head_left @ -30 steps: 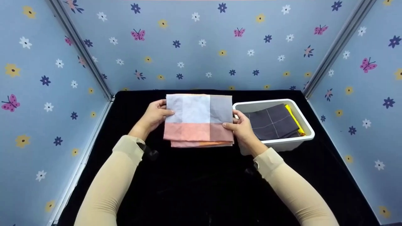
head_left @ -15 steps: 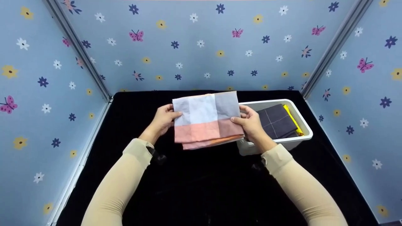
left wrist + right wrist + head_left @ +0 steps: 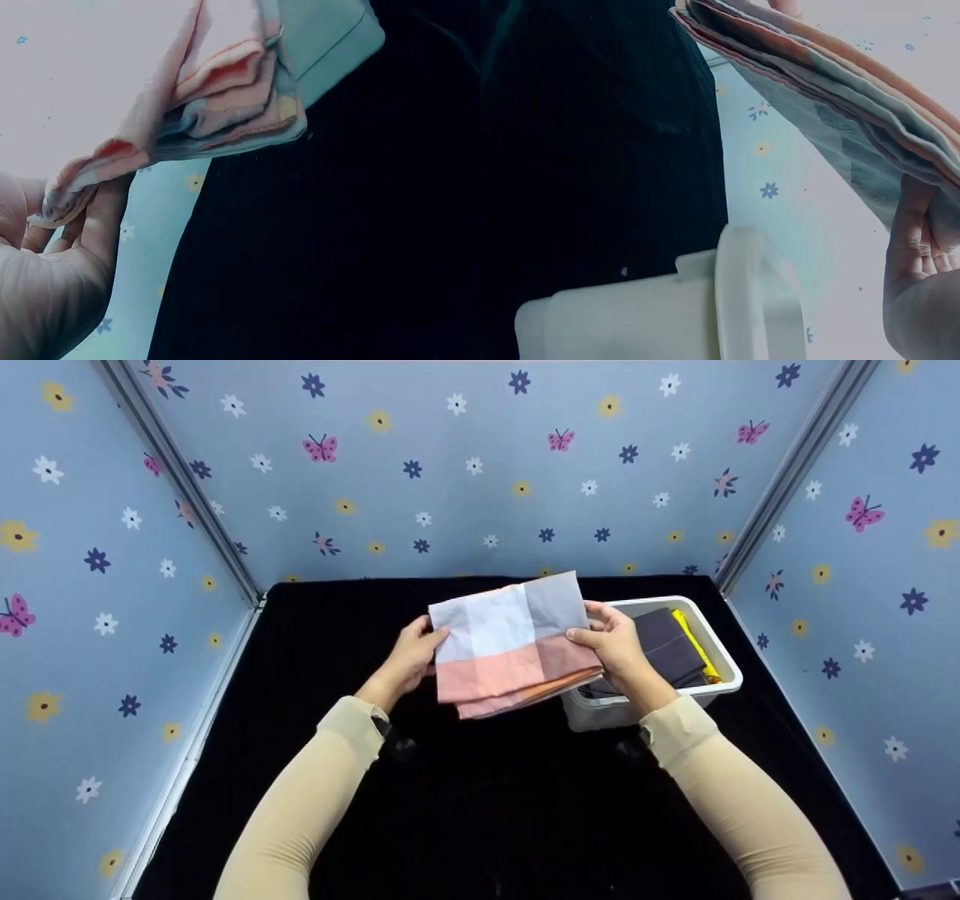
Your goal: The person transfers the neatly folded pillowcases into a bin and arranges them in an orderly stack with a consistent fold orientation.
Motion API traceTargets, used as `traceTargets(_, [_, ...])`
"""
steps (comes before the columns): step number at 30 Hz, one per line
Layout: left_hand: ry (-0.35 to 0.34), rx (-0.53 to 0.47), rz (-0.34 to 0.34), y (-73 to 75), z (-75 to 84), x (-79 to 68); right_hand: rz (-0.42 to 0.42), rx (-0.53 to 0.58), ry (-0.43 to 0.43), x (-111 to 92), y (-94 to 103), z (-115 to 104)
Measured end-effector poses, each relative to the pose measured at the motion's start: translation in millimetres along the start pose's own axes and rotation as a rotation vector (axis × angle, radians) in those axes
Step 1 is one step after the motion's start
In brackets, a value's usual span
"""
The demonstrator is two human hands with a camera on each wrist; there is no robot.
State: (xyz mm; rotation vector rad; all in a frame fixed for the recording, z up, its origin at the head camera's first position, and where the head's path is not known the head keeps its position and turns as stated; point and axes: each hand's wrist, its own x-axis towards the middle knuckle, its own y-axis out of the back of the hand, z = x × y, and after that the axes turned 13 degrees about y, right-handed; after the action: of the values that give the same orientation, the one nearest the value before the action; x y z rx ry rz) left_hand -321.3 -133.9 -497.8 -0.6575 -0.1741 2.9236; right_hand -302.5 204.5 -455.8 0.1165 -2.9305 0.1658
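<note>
A folded checked cloth (image 3: 495, 645), pale blue, grey and coral with orange at its lower layers, is held up between both hands. At its left edge the left hand (image 3: 410, 656) pinches it, thumb in front and fingers behind. The right hand (image 3: 615, 645) grips the right edge the same way, in front of the white bin's left side. The cloth tilts, its right side higher. Several stacked layers of the cloth (image 3: 232, 97) show in the left wrist view, and its layered edge (image 3: 840, 82) crosses the right wrist view above the right hand (image 3: 922, 285).
The white plastic bin (image 3: 731, 679) stands at the right on the black-covered table (image 3: 480, 810). In it lie a dark grey cloth (image 3: 667, 645) with thin light lines and something yellow (image 3: 697, 645). Flower-patterned walls (image 3: 480, 472) close off the back and sides.
Both hands have carried the cloth to the right, toward the bin. It has gone from level to tilted, with its right side raised.
</note>
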Motion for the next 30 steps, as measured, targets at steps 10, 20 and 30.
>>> traceTargets(10, [0.011, -0.041, -0.045, -21.0, 12.9, 4.5, 0.014, -0.074, -0.009, 6, 20.2, -8])
traceTargets(20, [-0.016, -0.042, -0.082, -37.2, 25.8, 8.2, 0.011, -0.120, -0.034, 8, 43.0, -14])
traceTargets(30, [-0.032, -0.035, -0.082, -55.4, 32.0, 11.2, 0.028, -0.082, -0.047, 6, 61.1, -15])
